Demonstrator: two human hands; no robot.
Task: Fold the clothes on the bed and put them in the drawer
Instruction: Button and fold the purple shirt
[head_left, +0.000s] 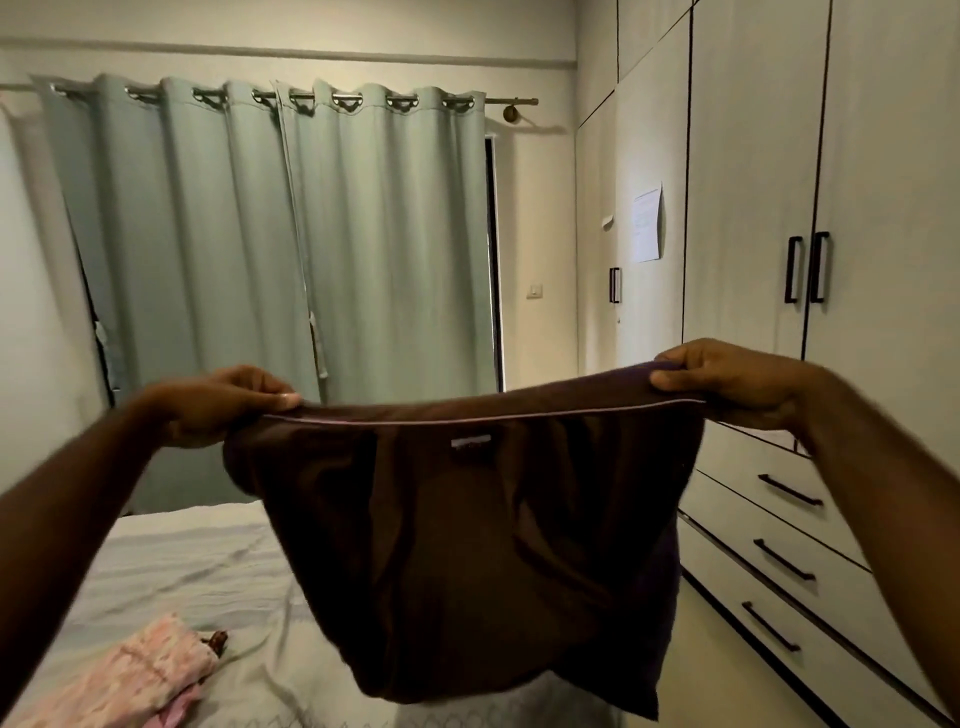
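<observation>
Holding: a dark brown garment (467, 545) is held up in the air above the bed (182, 561), stretched out by its top edge between both hands.
Left hand: the left hand (228, 405) is seen with fingers and thumb pinched around the left end of the top edge, where a pale piping line runs.
Right hand: the right hand (727, 384) is seen with fingers curled over the right end of the same edge, gripping the cloth.
Garment state: the cloth hangs loose and unfolded below the hands; a small label is visible near the top middle. No fold can be judged to have been made in it so far.
Other clothes: a pink patterned garment (130, 680) lies on the bed at the lower left; whether it is folded cannot be told.
Drawers: the drawers (789, 545) under the wardrobe (753, 208) at right are all seen closed.
Progress: the task is judged to be at an early stage.
Left to do: folding of the brown garment, dealing with the pink one, opening a drawer and putting the clothes inside.
</observation>
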